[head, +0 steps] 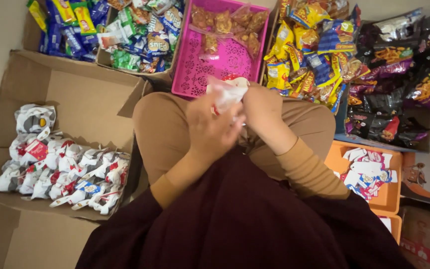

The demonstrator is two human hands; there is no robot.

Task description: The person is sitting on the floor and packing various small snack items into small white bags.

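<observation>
Gripping a white bag (227,94), left hand (210,127), right hand (262,107), near pink basket rim (187,92)

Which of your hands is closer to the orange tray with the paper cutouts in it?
The right hand. It is above and left of the orange tray, on that side of the lap. The left hand sits farther left, across the white packet both hands hold.

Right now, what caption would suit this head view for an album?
Both hands hold a white packet above a pink basket, snack boxes all around.

Filled packets (60,169) in left carton (75,94)
</observation>
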